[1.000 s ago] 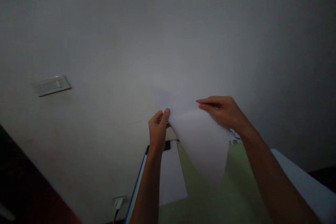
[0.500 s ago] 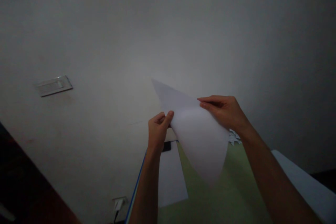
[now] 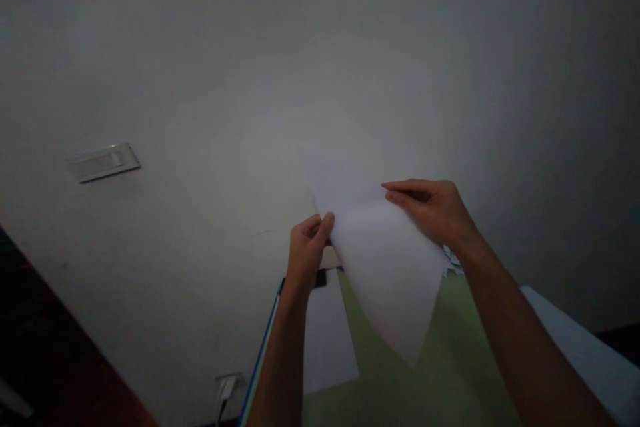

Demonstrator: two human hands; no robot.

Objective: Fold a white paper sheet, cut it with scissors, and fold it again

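Observation:
A white sheet of paper (image 3: 385, 260) is held up in the air between my two hands, bent across its upper part, with one corner hanging down over the green tabletop. My left hand (image 3: 310, 247) pinches its left edge, thumb on the near face. On the opposite side, my right hand (image 3: 430, 207) grips the upper right edge between thumb and fingertips. The sheet's upper corner is blurred and faint against the pale wall. Below my left hand, another white sheet (image 3: 330, 340) lies on the table, partly covered by my forearm.
A dark object (image 3: 320, 278) rests at the far end of the lying sheet. White paper scraps (image 3: 453, 262) sit behind my right wrist on the green table (image 3: 390, 387). A pale panel (image 3: 575, 340) stands at the right. The wall carries a switch plate (image 3: 104, 162) and a plugged-in socket (image 3: 227, 387).
Both hands have shifted slightly right with the paper. Its upper corner has moved right and become fainter, while its lower corner hangs a little lower.

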